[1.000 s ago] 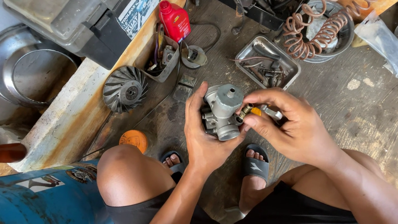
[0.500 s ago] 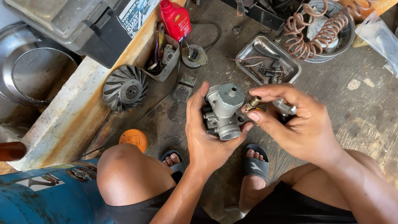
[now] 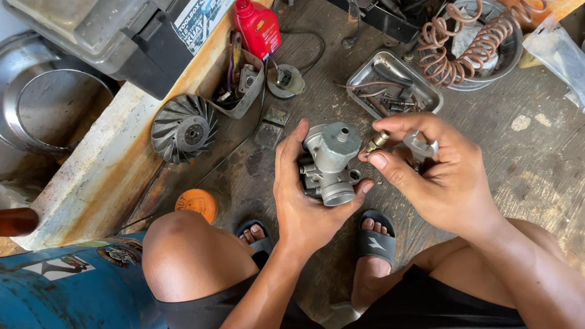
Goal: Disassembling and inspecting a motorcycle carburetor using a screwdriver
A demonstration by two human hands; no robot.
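My left hand (image 3: pixel 302 203) cradles a grey metal carburetor body (image 3: pixel 330 162) from below, fingers wrapped round its lower side. My right hand (image 3: pixel 439 179) sits just to the right of it, pinching a small brass fitting (image 3: pixel 377 141) between thumb and forefinger, close to the carburetor's upper right edge. A small silvery metal part (image 3: pixel 418 144) is tucked among the other fingers of that hand. Both hands hover over the concrete floor above my knees and sandalled feet.
A metal tray (image 3: pixel 392 71) of small parts lies beyond the hands. A red oil bottle (image 3: pixel 257 26), a black fan wheel (image 3: pixel 184 129), an orange lid (image 3: pixel 197 203), coiled springs (image 3: pixel 463 44) in a bowl, a grey toolbox (image 3: pixel 104 0) and a blue tank (image 3: pixel 39 290) surround me.
My right hand has pulled slightly right and up from the carburetor, drawing the brass fitting away from its side. The left hand keeps the carburetor steady.
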